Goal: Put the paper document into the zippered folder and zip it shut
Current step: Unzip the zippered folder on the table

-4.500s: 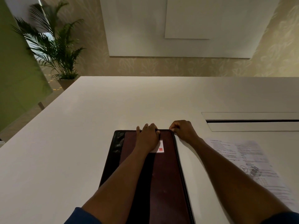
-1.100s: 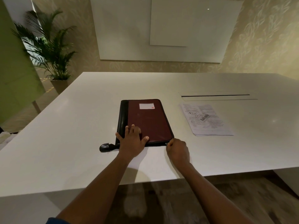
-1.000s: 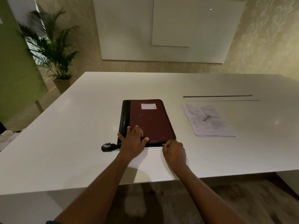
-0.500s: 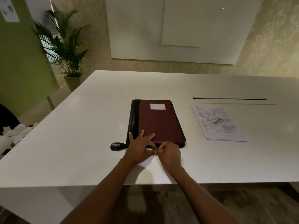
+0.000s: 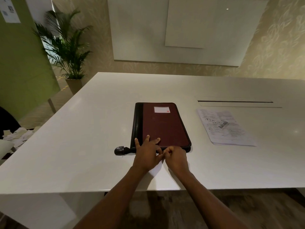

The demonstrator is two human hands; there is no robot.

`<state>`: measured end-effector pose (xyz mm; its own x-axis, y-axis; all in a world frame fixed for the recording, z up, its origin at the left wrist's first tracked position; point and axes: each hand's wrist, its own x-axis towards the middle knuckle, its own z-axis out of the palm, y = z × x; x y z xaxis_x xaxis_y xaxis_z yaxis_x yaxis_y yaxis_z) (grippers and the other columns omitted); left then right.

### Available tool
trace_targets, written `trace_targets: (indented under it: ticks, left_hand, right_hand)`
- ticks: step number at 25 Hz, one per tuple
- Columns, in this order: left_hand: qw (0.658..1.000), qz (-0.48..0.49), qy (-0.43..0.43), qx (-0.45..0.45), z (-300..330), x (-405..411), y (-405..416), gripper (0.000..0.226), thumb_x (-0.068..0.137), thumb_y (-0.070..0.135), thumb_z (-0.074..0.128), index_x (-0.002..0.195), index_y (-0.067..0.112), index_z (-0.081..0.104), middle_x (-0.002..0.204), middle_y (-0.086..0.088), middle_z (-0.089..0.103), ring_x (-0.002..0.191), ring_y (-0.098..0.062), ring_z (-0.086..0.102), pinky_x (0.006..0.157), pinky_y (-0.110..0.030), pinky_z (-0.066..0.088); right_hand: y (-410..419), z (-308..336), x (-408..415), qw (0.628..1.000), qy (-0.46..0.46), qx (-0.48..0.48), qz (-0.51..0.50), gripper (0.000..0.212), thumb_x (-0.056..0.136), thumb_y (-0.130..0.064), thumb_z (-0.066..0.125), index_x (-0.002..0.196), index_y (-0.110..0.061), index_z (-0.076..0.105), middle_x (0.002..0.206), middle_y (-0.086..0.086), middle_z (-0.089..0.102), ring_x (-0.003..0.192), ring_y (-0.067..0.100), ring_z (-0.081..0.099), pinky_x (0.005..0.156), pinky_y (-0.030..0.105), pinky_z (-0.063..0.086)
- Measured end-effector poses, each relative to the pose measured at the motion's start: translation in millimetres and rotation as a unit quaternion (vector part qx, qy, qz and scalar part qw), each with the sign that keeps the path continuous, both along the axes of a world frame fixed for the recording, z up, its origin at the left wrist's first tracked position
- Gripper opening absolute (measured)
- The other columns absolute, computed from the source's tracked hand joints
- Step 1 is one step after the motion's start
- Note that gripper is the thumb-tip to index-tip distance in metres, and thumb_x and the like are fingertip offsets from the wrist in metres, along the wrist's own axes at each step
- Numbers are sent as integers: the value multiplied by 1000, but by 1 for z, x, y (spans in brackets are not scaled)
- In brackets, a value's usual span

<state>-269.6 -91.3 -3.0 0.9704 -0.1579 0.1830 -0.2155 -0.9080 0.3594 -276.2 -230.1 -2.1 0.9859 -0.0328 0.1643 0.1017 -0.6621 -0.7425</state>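
Note:
A maroon zippered folder (image 5: 162, 123) with a black spine and a white label lies flat and closed on the white table (image 5: 85, 146). My left hand (image 5: 147, 152) presses its fingers, spread, on the folder's near edge. My right hand (image 5: 175, 157) is curled at the near edge just right of the left hand, fingertips pinched at the zipper; the pull itself is hidden by the fingers. A black tab (image 5: 120, 150) sticks out at the folder's near left corner. The printed paper document (image 5: 223, 128) lies on the table to the right of the folder, apart from it.
A long slot (image 5: 235, 101) is cut into the table behind the paper. The table's front edge runs just below my wrists. A potted palm (image 5: 67, 47) stands at the back left, and scraps of paper (image 5: 15, 135) lie off the table's left side.
My right hand has slid left along the folder's near edge from the right corner until it touches my left hand. Earlier it worked along the far edge and right side. The paper has not moved.

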Motion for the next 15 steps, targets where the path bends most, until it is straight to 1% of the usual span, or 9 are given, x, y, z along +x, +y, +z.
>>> trace_targets:
  ticks: [2, 3, 5, 7, 9, 12, 14, 15]
  left_hand:
    - [1000, 14, -13, -3, -2, -2, -4, 24, 91, 49, 57, 86, 32, 73, 150, 14, 45, 149, -25, 19, 114, -62, -9]
    - [1000, 21, -20, -9, -3, -4, -5, 20, 91, 45, 59, 86, 31, 73, 149, 13, 46, 149, -25, 21, 115, -61, -8]
    - [999, 31, -26, -17, -4, -6, -7, 16, 90, 40, 62, 89, 29, 73, 147, 13, 49, 148, -23, 25, 116, -58, -7]
    - [999, 36, -29, -8, -3, -7, -8, 14, 90, 36, 62, 91, 28, 73, 145, 12, 51, 146, -23, 29, 117, -59, -3]
    - [999, 37, -28, 7, 0, -6, -7, 13, 89, 33, 62, 91, 27, 73, 143, 12, 52, 144, -22, 32, 118, -59, 2]
    - [998, 37, -42, 7, 2, -6, -6, 12, 87, 28, 63, 93, 26, 73, 138, 12, 57, 140, -19, 39, 119, -58, 6]
    - [998, 39, -54, 2, 2, -7, -5, 14, 85, 26, 64, 96, 25, 72, 134, 12, 60, 137, -17, 43, 119, -56, 6]
    - [997, 42, -58, 1, 2, -7, -3, 16, 85, 26, 64, 98, 24, 71, 133, 12, 61, 137, -15, 44, 120, -55, 6]
  right_hand:
    - [-4, 0, 1, 998, -30, -44, 16, 20, 90, -10, 56, 74, -9, 69, 72, 4, 68, 63, 15, 61, 63, 23, 50]
    - [-5, -1, 0, 995, -63, -75, 26, 17, 90, -10, 57, 79, -11, 69, 78, 3, 68, 67, 14, 61, 66, 22, 49]
    - [-9, -5, -2, 982, -138, -122, 51, 11, 90, -12, 60, 95, -16, 69, 94, -3, 64, 82, 12, 57, 75, 18, 46]
    - [-15, -8, -1, 969, -174, -165, 67, 17, 87, -12, 66, 103, -18, 68, 102, -4, 63, 88, 13, 57, 78, 20, 48]
    - [-18, -7, 5, 959, -184, -209, 58, 16, 86, -11, 68, 100, -18, 69, 98, -1, 66, 83, 16, 59, 72, 23, 50]
    - [-18, -1, 11, 946, -196, -254, 53, 12, 82, -7, 72, 89, -16, 68, 84, -1, 66, 71, 15, 58, 59, 20, 38]
    - [-18, 0, 11, 941, -210, -260, 59, 18, 74, 0, 74, 81, -15, 66, 76, -1, 64, 65, 15, 56, 55, 21, 33]
    - [-18, 1, 11, 941, -213, -257, 59, 21, 72, 2, 75, 80, -15, 66, 74, 0, 63, 64, 15, 56, 54, 21, 33]
